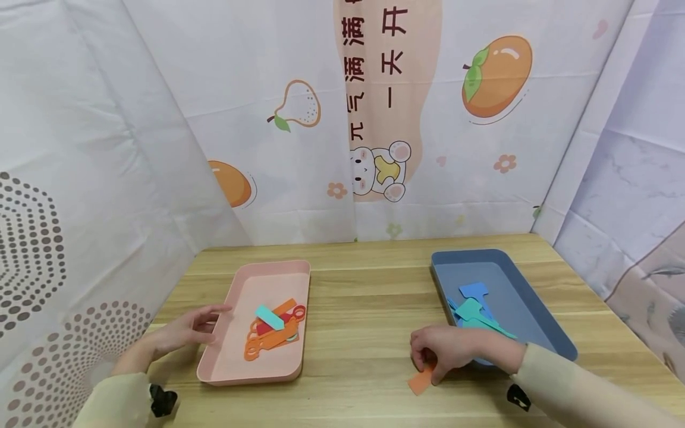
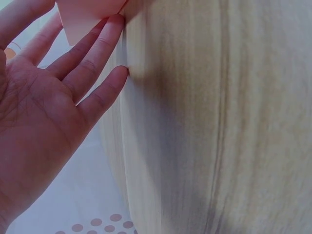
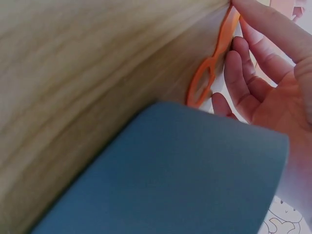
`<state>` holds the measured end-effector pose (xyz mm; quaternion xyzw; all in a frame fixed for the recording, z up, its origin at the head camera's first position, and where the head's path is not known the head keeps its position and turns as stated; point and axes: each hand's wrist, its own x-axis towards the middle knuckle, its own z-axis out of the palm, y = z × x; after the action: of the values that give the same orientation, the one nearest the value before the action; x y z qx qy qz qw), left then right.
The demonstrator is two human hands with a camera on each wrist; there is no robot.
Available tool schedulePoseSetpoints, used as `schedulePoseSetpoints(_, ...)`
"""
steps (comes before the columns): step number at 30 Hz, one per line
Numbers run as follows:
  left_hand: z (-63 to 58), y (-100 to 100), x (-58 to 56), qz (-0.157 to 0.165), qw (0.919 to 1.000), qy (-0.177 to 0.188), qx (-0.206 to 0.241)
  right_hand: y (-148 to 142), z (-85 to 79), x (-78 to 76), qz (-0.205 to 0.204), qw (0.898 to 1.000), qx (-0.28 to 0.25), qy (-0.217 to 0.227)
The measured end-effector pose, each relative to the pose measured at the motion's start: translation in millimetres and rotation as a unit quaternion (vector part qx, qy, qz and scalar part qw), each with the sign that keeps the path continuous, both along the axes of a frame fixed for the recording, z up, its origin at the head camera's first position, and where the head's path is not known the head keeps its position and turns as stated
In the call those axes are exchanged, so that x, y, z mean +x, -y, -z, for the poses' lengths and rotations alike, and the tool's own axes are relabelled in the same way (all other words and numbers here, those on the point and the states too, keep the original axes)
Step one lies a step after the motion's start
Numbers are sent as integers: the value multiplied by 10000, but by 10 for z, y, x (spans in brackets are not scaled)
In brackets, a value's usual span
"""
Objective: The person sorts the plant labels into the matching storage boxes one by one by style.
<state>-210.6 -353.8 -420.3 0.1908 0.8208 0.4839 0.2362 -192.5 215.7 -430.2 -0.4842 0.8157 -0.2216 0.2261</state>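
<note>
At the left side of the pink tray point(image 1: 243, 377), my left hand point(image 1: 179, 333) rests with loosely spread fingers against the outer wall. The left wrist view shows its fingertips point(image 2: 114, 24) at the tray's edge, and the palm holds nothing. On the wood in front of the blue tray point(image 1: 537, 309), my right hand point(image 1: 455, 348) pinches a flat orange plastic tag point(image 1: 420, 381) between thumb and fingers. A ring-shaped end of that tag point(image 3: 200, 85) shows in the right wrist view; in the head view the hand covers part of it.
Inside the pink tray lie overlapping flat pieces: orange tags point(image 1: 264, 342) with ring ends, a red one and a turquoise strip point(image 1: 269, 317). The blue tray holds T-shaped tags, blue point(image 1: 474, 290) and green point(image 1: 470, 309). Printed cloth point(image 1: 299, 220) hangs behind the wooden table point(image 1: 369, 297).
</note>
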Motion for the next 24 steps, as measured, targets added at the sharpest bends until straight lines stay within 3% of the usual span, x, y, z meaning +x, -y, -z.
schedulePoseSetpoints(8, -1, -9, 5, 31, 9999, -36, 93, 33, -21, 52, 135, 9998, 132, 11)
schedulePoseSetpoints(13, -4, -31, 6, -77, 10000, -9, -36, 56, -54, 23, 271, 9972, -161, 679)
schedulePoseSetpoints(17, -9, -41, 5, -71, 10000, -28, -62, 139, -152, -36, 426, 9926, -361, 1080)
schedulePoseSetpoints(24, -11, -38, 10, -43, 10000, -1, 27, 424, -378, -261, 662, 9917, -191, 1084)
